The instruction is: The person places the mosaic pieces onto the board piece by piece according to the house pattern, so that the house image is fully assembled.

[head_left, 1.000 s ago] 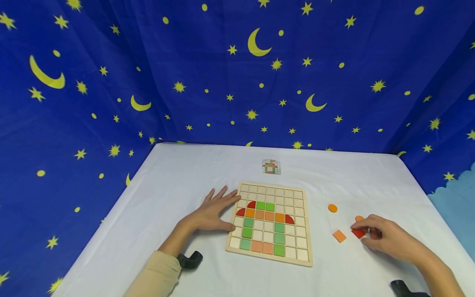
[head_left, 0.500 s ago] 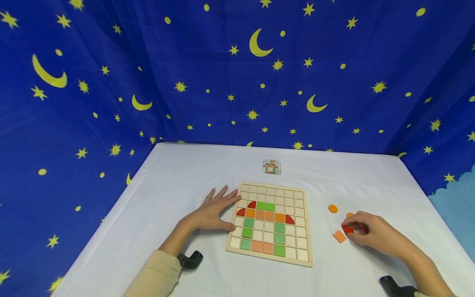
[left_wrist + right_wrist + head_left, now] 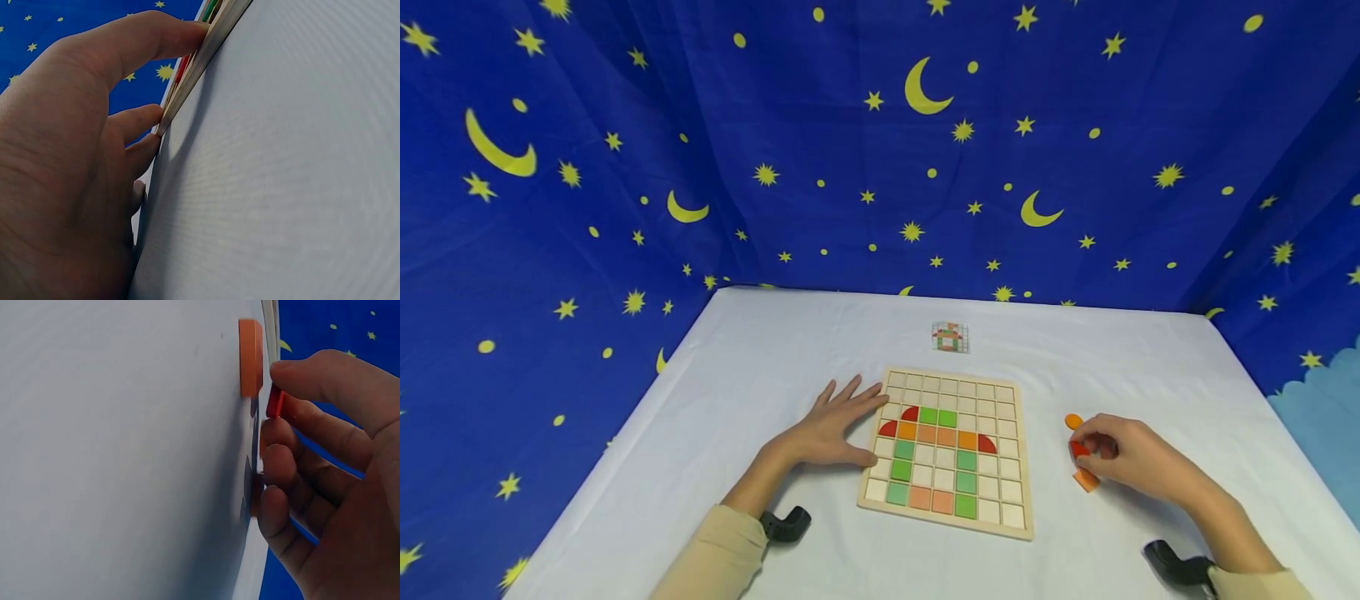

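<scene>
In the head view my left hand (image 3: pixel 827 429) lies flat with fingers spread, its fingertips and thumb touching the left edge of a wooden grid board (image 3: pixel 1024 467). The left wrist view shows the thumb against the board's side (image 3: pixel 215 44). Green, orange, pink and red tiles fill some of the board's squares. To the right of the board, my right hand (image 3: pixel 1138 462) pinches a red tile (image 3: pixel 1079 451) between thumb and fingers, just above the white cloth. An orange square tile (image 3: pixel 1086 481) is partly covered below it, and an orange round tile (image 3: pixel 1073 421) lies beyond the fingertips.
A small picture card (image 3: pixel 951 337) with a coloured grid pattern lies behind the board. White cloth (image 3: pixel 775 350) covers the table. Blue star-and-moon fabric (image 3: pixel 835 208) hangs at the back and sides.
The right hand has moved left toward the board with the red tile, passing over the loose orange tiles. The left hand stays at the board's edge.
</scene>
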`<state>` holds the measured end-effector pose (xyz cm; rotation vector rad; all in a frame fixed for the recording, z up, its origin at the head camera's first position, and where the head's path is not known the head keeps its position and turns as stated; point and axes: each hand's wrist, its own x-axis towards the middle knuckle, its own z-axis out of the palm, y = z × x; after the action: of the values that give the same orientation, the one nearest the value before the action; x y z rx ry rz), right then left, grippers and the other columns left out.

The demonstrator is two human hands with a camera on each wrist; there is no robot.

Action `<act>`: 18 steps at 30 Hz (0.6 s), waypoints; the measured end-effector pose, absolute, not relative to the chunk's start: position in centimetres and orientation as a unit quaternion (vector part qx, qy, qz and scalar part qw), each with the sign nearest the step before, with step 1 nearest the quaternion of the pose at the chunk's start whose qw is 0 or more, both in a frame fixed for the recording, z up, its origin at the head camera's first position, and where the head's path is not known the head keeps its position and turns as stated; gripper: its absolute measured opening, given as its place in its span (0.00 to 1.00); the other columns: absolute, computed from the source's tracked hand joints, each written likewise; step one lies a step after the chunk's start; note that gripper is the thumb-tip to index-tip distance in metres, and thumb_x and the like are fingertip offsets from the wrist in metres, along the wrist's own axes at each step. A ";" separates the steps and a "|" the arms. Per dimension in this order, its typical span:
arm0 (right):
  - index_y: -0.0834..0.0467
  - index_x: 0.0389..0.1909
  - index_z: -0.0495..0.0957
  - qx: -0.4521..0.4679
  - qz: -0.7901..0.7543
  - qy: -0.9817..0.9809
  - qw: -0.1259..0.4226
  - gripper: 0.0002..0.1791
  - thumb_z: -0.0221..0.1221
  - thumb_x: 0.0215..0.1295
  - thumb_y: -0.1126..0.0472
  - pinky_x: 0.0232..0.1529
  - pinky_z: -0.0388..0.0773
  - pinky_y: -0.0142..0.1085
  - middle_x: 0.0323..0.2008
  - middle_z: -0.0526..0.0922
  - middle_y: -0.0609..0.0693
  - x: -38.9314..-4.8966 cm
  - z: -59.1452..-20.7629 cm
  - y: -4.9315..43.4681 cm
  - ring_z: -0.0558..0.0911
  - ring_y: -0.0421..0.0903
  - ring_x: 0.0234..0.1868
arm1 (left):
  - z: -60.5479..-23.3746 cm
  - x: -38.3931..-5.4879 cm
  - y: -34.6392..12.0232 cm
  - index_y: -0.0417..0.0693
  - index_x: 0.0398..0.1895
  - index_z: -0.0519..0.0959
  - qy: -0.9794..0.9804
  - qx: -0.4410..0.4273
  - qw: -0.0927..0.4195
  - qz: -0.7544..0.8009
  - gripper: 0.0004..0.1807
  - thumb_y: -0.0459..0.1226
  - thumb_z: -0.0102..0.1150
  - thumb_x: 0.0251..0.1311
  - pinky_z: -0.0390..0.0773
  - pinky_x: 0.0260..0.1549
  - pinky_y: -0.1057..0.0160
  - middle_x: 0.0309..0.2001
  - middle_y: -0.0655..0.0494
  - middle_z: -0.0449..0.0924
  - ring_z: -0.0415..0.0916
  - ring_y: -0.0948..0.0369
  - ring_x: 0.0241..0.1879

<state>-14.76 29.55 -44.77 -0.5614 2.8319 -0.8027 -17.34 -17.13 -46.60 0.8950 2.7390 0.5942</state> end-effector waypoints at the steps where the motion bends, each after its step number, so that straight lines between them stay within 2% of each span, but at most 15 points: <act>1: 0.51 0.39 0.82 -0.187 -0.269 0.942 0.071 0.13 0.71 0.52 0.57 0.24 0.70 0.31 0.26 0.74 0.40 -14.9 -44.7 29.3 0.72 0.38 0.26 | -46.6 -17.4 -17.1 0.61 0.75 0.55 0.927 0.302 0.100 0.200 0.51 0.64 0.62 0.47 0.29 0.68 0.45 0.76 0.63 0.44 0.30 0.53 0.74; 11: 0.50 0.41 0.82 -0.186 -0.274 0.939 0.089 0.14 0.70 0.52 0.59 0.27 0.72 0.32 0.30 0.77 0.41 -16.0 -44.7 27.0 0.73 0.41 0.29 | -47.1 -17.5 -17.2 0.63 0.76 0.54 0.928 0.303 0.100 0.191 0.52 0.67 0.60 0.47 0.29 0.68 0.46 0.76 0.64 0.43 0.29 0.55 0.74; 18: 0.50 0.41 0.81 -0.210 -0.281 0.933 0.078 0.15 0.69 0.51 0.61 0.30 0.73 0.33 0.32 0.77 0.41 -16.5 -44.5 25.7 0.74 0.42 0.32 | -46.9 -17.5 -17.2 0.63 0.75 0.54 0.928 0.303 0.097 0.194 0.52 0.66 0.60 0.47 0.29 0.68 0.46 0.76 0.63 0.44 0.30 0.54 0.74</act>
<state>-16.48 25.71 -44.54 -0.6276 2.7953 -0.8413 -17.54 -17.18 -46.94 0.8983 2.7484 0.5750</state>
